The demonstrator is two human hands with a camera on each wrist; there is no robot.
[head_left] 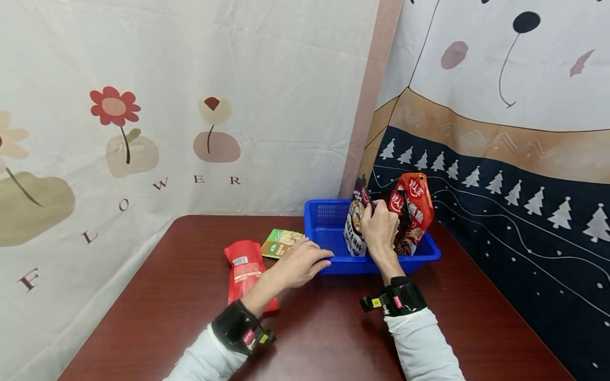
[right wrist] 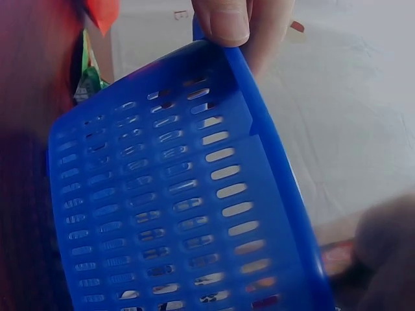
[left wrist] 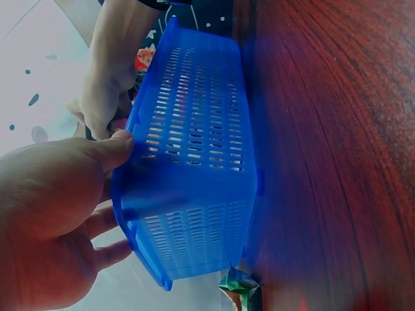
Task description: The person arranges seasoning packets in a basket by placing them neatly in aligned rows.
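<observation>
A blue plastic basket (head_left: 348,266) with slotted walls stands at the table's right side. My left hand (head_left: 300,259) holds its near left corner; in the left wrist view the thumb (left wrist: 120,148) lies on the rim and the other fingers reach behind it. Over the basket, my right hand (head_left: 379,227) has curled fingers at the upper edge of a dark food pouch (head_left: 355,225) with a pale lower part, standing upright inside. To the right of that hand a red food pouch (head_left: 420,203) stands in the basket, its lower part partly hidden by the hand and the rim.
Left of the basket, a red packet (head_left: 245,270) with a barcode lies on the brown table (head_left: 324,333). A green and yellow packet (head_left: 282,242) lies between it and the basket. Printed cloth (head_left: 267,106) hangs behind the table and along its right side.
</observation>
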